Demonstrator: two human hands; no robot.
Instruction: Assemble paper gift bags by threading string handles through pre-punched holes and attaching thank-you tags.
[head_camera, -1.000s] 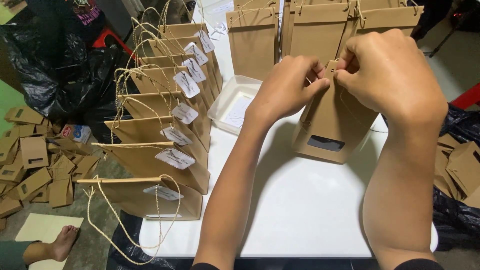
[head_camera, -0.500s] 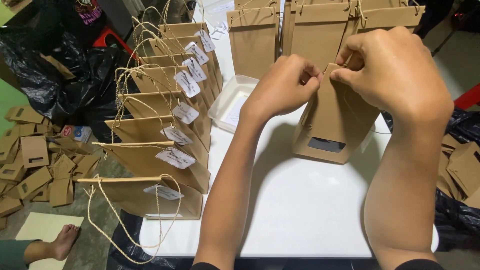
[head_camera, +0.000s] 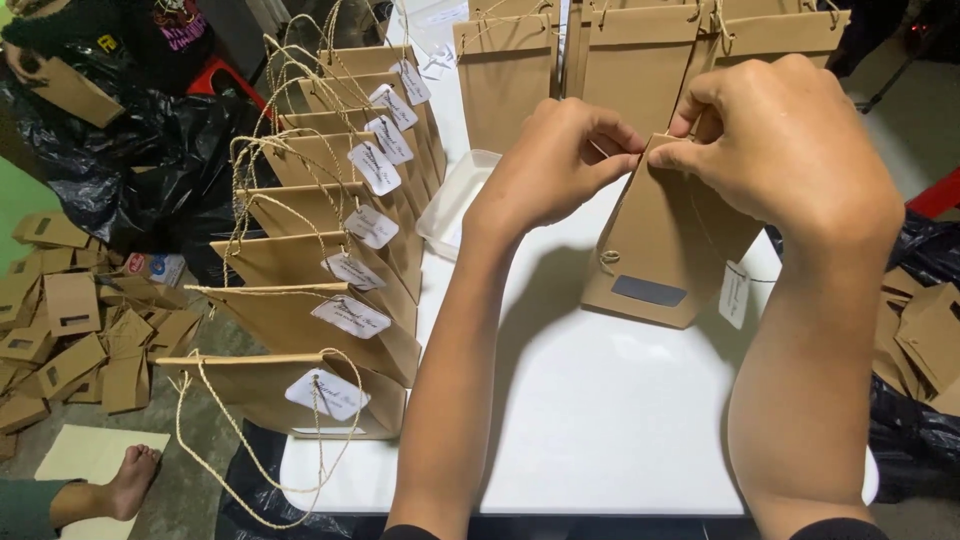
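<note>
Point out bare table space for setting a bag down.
Bare white table lies near the front edge, between the two forearms and before the held paper bag. Crowded: row of tagged bags along the left edge, more bags at the back, plastic tray.

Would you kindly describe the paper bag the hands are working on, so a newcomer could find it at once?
Start at the white table, with a row of finished brown bags along its left edge. The brown paper bag stands alone near the middle, its top pinched by the left hand and right hand. Unlike its neighbours, it has no rope handles showing.
</note>
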